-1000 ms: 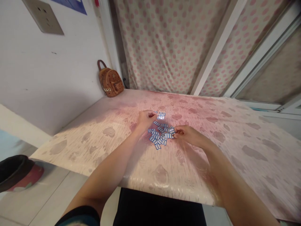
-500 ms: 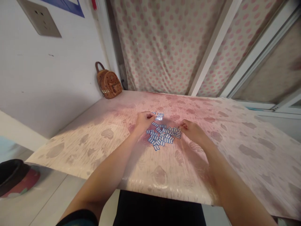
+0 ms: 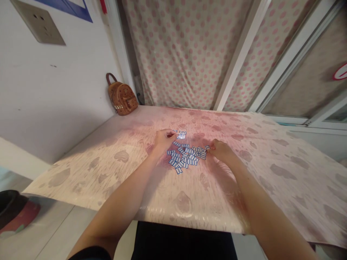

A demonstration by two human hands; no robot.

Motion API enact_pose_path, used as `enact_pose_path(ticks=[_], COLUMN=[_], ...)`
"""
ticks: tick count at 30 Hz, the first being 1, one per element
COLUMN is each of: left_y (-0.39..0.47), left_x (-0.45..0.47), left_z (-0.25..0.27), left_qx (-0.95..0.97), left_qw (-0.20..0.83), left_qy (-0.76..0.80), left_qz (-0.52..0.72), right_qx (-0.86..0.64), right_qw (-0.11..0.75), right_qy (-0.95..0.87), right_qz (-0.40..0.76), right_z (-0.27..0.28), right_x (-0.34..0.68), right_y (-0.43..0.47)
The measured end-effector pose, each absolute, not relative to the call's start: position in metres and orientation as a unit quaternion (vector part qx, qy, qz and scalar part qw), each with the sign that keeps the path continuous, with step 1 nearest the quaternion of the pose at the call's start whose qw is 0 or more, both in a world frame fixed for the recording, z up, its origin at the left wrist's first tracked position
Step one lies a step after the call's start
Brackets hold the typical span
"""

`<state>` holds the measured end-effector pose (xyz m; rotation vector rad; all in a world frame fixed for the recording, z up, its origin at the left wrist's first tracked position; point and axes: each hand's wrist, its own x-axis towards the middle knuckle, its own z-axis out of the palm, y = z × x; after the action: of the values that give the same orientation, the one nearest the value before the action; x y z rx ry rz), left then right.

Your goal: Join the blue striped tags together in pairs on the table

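A loose heap of small white rectangular pieces with blue edges lies on the patterned tablecloth. Behind the heap, more such pieces sit in short rows. My left hand is at the left end of these rows, thumb and fingertips pinched together; whatever is between them is too small to make out. At the heap's right edge, my right hand pinches one small blue-edged white piece, lifted at the fingertips. The print on the pieces is too small to read.
A small brown backpack stands at the table's back left corner against the wall. A dotted curtain hangs behind the table. A dark and red bin-like container is on the floor at left.
A small blue-edged piece now shows at my right hand's fingertips, apart from the heap. My left hand stays by the rows. The whole view has shifted slightly.
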<state>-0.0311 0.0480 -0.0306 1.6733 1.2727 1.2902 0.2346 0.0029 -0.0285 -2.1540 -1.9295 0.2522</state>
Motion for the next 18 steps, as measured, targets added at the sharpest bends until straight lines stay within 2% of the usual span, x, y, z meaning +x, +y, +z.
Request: enact_pose_path(ticks=[10, 12, 14, 18], left_y=[0.037, 0.036, 0.036, 0.033], left_x=[-0.025, -0.023, -0.021, -0.013], left_z=[-0.019, -0.020, -0.023, -0.031], left_qx=[0.627, 0.625, 0.621, 0.610], left_qw=[0.374, 0.377, 0.382, 0.407], left_qy=[0.467, 0.466, 0.461, 0.432], left_qz=[0.500, 0.500, 0.506, 0.525], right_qx=[-0.702, -0.695, -0.676, -0.563], right_qw=[0.132, 0.181, 0.266, 0.442], right_qy=[-0.697, -0.694, -0.685, -0.634], right_qz=[0.065, 0.045, 0.057, 0.292], right_z=[-0.027, -0.020, -0.011, -0.001], right_x=[0.238, 0.236, 0.231, 0.208], right_y=[0.006, 0.003, -0.001, -0.010])
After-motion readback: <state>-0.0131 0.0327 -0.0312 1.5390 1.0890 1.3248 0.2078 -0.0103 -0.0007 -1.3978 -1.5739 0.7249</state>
